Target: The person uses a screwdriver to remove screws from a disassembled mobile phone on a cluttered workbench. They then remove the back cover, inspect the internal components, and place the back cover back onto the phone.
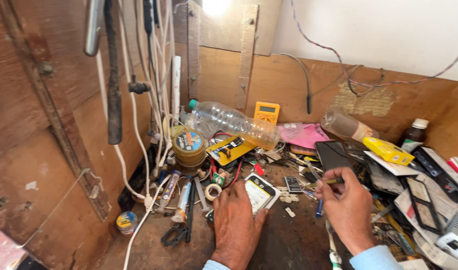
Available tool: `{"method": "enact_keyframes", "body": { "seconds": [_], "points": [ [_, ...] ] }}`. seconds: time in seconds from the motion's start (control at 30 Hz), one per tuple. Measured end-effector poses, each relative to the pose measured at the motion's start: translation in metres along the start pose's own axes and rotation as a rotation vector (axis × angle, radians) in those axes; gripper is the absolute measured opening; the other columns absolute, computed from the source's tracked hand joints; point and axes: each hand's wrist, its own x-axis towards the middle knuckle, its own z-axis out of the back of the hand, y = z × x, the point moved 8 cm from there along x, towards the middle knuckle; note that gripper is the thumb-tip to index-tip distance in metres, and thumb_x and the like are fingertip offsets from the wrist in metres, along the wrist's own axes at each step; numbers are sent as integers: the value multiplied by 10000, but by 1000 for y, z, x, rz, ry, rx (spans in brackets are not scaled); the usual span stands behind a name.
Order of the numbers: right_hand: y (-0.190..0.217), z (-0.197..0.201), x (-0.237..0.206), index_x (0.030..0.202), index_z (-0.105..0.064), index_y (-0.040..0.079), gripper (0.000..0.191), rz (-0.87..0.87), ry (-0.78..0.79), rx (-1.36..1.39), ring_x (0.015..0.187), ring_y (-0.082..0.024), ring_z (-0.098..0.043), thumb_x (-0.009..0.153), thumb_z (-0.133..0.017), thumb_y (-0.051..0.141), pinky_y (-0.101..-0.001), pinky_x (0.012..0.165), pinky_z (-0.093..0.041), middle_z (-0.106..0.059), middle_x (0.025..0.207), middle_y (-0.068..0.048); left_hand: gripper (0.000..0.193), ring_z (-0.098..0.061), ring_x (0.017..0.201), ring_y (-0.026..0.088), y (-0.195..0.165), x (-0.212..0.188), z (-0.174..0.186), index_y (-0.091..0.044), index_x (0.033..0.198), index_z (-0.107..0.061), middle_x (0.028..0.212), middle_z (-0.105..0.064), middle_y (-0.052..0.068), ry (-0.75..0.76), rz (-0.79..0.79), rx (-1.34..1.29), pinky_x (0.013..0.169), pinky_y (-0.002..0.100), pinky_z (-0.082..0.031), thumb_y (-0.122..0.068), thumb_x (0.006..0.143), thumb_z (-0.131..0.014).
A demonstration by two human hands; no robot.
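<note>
pressing flat, the left hand (pixel 235 215) pins a white-and-black phone battery (pixel 259 192) on the surface (pixel 284 242) — its long axis running up and right from the fingers. the right hand (pixel 345 200), just beside it, pinches a thin tool (pixel 325 183) pointing left toward the battery; clutter crowds the right edge.

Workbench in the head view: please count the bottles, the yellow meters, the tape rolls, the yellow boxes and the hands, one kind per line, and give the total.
Clear plastic bottles: 2
Dark bottle: 1
Yellow meter: 1
Tape rolls: 2
Yellow box: 1
Hands: 2, left hand and right hand
Total: 9
</note>
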Motion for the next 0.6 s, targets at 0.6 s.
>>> {"method": "enact_keyframes", "body": {
  "seconds": [0.6],
  "points": [
    [42, 3, -37, 1085, -692, 51, 345, 376, 163, -425, 1172, -313, -623, 770, -801, 136, -421, 988, -490, -698, 1144, -135, 900, -637, 1065, 398, -5, 17, 12, -37, 1381, -392, 1049, -715, 212, 150, -38, -24, 973, 473, -471, -207, 662, -907]
  ]
}}
